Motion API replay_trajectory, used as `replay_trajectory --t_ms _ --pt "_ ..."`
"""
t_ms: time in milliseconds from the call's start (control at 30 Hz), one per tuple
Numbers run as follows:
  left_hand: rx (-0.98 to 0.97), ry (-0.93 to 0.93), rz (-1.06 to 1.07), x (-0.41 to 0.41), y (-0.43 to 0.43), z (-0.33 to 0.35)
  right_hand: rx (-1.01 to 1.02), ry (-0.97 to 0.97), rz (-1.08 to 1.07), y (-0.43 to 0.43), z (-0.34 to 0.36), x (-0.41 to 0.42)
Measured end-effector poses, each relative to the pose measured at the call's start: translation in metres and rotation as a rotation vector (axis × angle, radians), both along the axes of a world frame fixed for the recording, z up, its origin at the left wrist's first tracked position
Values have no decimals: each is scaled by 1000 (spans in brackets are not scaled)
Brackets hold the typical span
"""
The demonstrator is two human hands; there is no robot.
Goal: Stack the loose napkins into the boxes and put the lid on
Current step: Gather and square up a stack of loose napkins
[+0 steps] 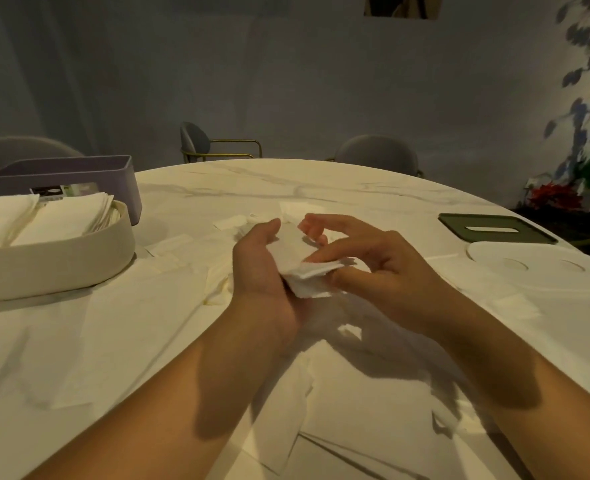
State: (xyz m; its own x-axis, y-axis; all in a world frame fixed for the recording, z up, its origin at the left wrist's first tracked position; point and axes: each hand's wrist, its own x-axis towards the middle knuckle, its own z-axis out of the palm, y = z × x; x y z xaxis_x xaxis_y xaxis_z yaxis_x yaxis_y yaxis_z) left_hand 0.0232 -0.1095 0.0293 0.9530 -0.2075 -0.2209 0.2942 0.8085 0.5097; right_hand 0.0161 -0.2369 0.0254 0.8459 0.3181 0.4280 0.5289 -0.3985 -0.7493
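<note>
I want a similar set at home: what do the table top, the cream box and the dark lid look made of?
Table top: marble or marble-look, white with grey veins. Cream box: probably matte plastic, rounded seamless wall. Dark lid: likely matte plastic, flat with a slot.

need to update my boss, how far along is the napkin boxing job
Done: the cream box holds two rows of stacked napkins. In hand: the left hand and right hand grip a small napkin stack together. Left: loose napkins lie across the table, the purple box hides its contents, and the green lid and white lid lie off the boxes.
</note>
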Motion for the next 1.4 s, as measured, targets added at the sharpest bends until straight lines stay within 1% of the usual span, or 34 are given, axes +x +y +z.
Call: replay_trajectory --t_ms 67,133,200,233,300,367,433,500,567,633,767,833,867,933,1000,1100,1167,1333,1400 --pt "22 -21 42 2 0 -2 191 134 -4 0 3 1" --pt "107 -60 90 2 0 -2 377 351 -55 -3 4 2" --pt "203 -106 87 -1 -3 0 406 541 -32 -4 5 1" --pt "233 -120 77 -3 -4 0 400 580 9 -4 3 1" --pt "271 -136 61 -5 -6 1 469 573 28 -2 2 0" --pt "328 -168 119 -3 -4 1 591 505 -42 -4 3 2" --pt "448 -258 199 6 2 -2 716 435 -108 -9 2 6" --pt "605 -356 234 11 8 -5 764 379 -149 -13 -2 9" --pt "728 -418 252 11 11 -8 760 341 -164 -12 -7 11" --pt "756 -435 239 9 9 -10 723 353 -154 -9 -13 12" --pt "980 -499 205 16 4 -14 508 340 -148 -5 -21 14" --pt "1069 -560 195 19 3 -17 381 289 -167 -3 -22 14" --pt "1093 -586 199 19 2 -19 351 253 -168 -2 -22 13" --pt "1122 -617 215 19 1 -20 351 184 -161 -4 -22 15" --pt "1141 -640 242 20 3 -22 395 151 -201 -8 -20 17" --pt "1157 -650 259 22 5 -24 469 155 -348 -15 -16 23" --pt "1171 -646 263 23 6 -25 480 187 -388 -19 -15 26" --pt "1165 -632 239 22 8 -25 442 293 -345 -25 -14 26" --pt "1168 -625 233 21 7 -24 453 318 -296 -26 -14 25"
